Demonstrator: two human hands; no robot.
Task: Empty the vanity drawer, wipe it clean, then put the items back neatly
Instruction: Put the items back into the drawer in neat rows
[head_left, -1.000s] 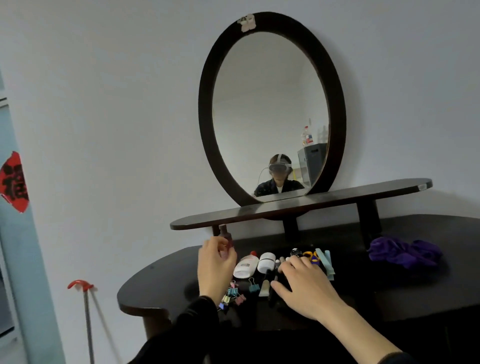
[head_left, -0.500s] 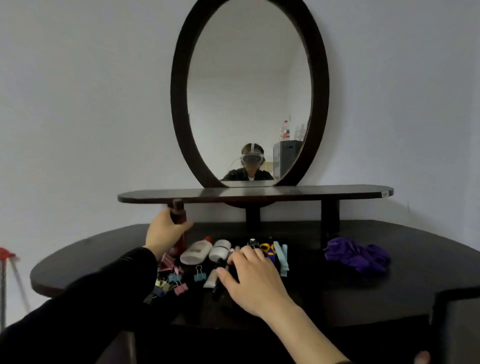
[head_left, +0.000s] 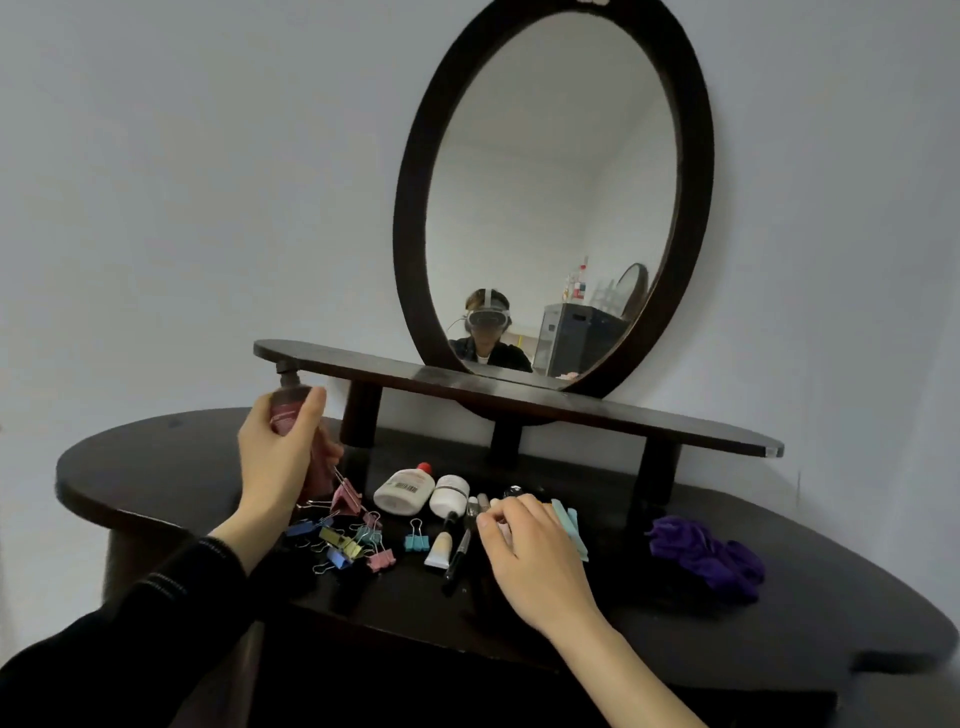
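Hands apart over the table (head_left: 156, 457): your left hand (head_left: 278, 462) grips a dark red pump bottle (head_left: 288, 410), upright, its top just under the left end of the shelf (head_left: 519, 400). Your right hand (head_left: 535, 561) rests with curled fingers on the tubes and pens (head_left: 457, 545) near the white jar (head_left: 449, 493); whether it pinches one cannot be told. Coloured binder clips (head_left: 348, 540) lie between your hands.

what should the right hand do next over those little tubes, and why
Probably close the right hand on one of the small tubes and lift it. Its fingertips curl right at them, though a grip isn't clear yet, while the left hand holds the pink pump bottle off the vanity top.
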